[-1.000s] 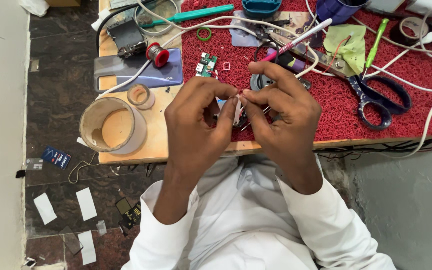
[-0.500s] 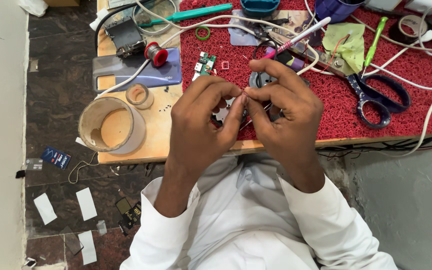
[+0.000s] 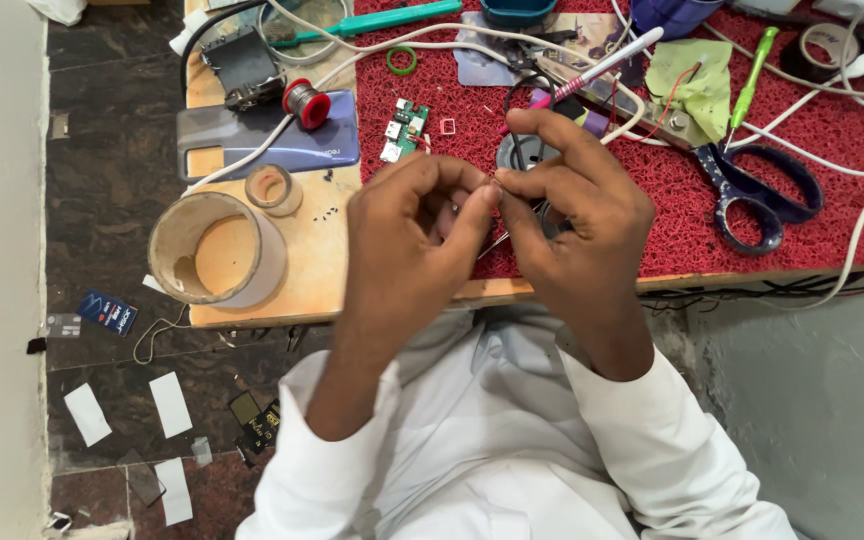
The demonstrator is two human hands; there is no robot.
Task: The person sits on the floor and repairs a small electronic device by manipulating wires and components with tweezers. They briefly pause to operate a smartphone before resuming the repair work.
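My left hand (image 3: 407,245): It is up over the near edge of the table. My fingers are curled in, and my thumb and first finger are pinched tight on a very small part (image 3: 493,182).
My right hand (image 3: 577,215): It sits right next to my left hand, and the fingertips meet. These fingers are bent in and pinched on the same small part.
The small part: It is where my two hands touch, above the red mat (image 3: 652,190). It is too tiny for me to tell what it is. A thin metal pin (image 3: 492,242) pokes out under my fingers.
Green boards (image 3: 404,128): Little boards lie on the mat, just past my left hand.
Scissors (image 3: 752,190): They lie open on the mat, to the right of my right hand.
Big tape ring (image 3: 214,250): It stands on the wooden table (image 3: 332,250), to the left of my left hand. A small ring (image 3: 272,188) sits next to it.
Phone (image 3: 262,145): It lies flat behind the rings, with a red spool (image 3: 304,104) on it.
White wires (image 3: 832,165): They run over the mat.
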